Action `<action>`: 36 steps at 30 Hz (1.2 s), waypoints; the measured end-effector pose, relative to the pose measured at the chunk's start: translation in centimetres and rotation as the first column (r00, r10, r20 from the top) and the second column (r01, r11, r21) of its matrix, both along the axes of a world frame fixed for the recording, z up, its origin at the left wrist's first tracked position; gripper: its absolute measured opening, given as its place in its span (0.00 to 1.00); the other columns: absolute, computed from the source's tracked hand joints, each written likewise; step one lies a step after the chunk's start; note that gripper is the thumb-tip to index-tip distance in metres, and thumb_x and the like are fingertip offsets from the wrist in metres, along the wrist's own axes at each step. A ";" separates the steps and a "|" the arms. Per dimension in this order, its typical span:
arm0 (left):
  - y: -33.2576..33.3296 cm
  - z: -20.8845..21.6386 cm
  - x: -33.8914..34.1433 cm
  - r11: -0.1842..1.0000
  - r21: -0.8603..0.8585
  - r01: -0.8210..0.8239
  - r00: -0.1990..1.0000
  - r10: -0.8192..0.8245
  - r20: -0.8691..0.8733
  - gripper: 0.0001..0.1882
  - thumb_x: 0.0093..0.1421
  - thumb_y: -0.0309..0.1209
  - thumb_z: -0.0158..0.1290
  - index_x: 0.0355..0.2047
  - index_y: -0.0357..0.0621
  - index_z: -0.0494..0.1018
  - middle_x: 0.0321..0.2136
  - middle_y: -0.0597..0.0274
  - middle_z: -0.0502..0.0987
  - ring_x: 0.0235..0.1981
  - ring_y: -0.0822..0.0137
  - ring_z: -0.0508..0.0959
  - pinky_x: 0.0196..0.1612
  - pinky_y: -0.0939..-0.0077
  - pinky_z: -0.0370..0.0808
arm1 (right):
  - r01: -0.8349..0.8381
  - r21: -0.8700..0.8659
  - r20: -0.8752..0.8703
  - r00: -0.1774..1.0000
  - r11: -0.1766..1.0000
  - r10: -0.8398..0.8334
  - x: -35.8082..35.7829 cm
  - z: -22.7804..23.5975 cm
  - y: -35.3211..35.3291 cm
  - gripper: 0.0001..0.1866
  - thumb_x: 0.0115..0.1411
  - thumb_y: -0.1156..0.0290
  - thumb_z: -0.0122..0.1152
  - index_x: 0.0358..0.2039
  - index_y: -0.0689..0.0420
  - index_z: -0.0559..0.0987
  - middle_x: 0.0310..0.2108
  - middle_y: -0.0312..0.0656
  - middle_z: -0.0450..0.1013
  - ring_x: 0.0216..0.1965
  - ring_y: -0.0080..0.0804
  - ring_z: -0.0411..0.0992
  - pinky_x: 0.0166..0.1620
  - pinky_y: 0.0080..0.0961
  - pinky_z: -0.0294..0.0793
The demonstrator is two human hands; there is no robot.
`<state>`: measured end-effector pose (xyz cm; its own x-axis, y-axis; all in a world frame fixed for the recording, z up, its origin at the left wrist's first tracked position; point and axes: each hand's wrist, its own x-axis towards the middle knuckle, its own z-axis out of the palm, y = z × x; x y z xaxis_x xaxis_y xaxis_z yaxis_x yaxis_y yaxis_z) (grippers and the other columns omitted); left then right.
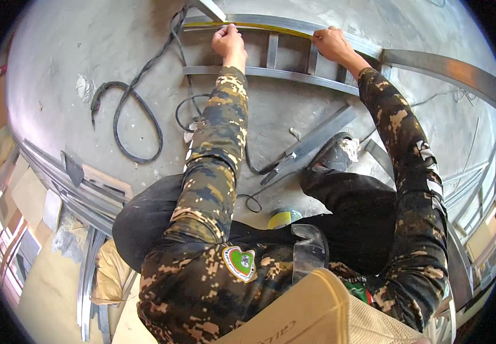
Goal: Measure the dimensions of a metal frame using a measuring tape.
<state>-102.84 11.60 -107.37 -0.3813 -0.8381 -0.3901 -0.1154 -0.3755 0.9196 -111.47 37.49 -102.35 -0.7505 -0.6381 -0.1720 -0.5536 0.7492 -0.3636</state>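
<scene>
A yellow tape measure blade (276, 28) lies stretched along the upper rail of a grey metal frame (293, 76), which has short crossbars like a ladder and rests on the floor. My left hand (229, 43) is closed, its fingers pinching the blade towards the left part of the rail. Further right, my right hand (332, 45) has its fingers curled over the tape at the rail's edge. Whether the tape's case sits under that hand is hidden.
A dark twisted cable (144, 67) loops across the floor on the left. A long metal tube (448, 65) runs off to the right from the frame. Loose metal pieces (316, 137) lie before my foot (335, 153). Several metal lengths (70, 186) are stacked at left.
</scene>
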 end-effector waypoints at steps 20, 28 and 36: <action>0.9 0.4 1.1 0.858 -0.499 0.125 0.967 0.007 0.254 0.35 0.49 0.30 0.69 0.52 0.37 0.60 0.42 0.50 0.69 0.45 0.55 0.71 0.50 0.61 0.68 | -0.039 0.027 0.076 0.996 0.999 0.037 -1.9 -0.7 0.9 0.13 0.64 0.59 0.52 0.36 0.54 0.79 0.29 0.54 0.77 0.36 0.56 0.76 0.41 0.51 0.72; 1.6 0.7 0.9 0.714 -0.645 0.271 0.921 0.001 0.389 0.38 0.43 0.36 0.72 0.48 0.35 0.63 0.48 0.44 0.66 0.50 0.45 0.69 0.53 0.54 0.68 | -0.020 0.167 -0.045 0.999 0.986 0.028 -2.6 -1.6 2.4 0.16 0.65 0.56 0.51 0.40 0.55 0.78 0.31 0.57 0.77 0.37 0.59 0.75 0.46 0.52 0.69; 0.5 1.2 1.3 0.740 -0.613 0.277 0.913 -0.004 0.409 0.45 0.41 0.41 0.73 0.52 0.32 0.60 0.46 0.44 0.67 0.52 0.49 0.67 0.56 0.58 0.64 | -0.061 0.102 -0.115 0.991 0.993 0.073 -2.2 -1.0 2.0 0.11 0.64 0.63 0.50 0.38 0.54 0.77 0.27 0.56 0.76 0.35 0.58 0.74 0.44 0.50 0.69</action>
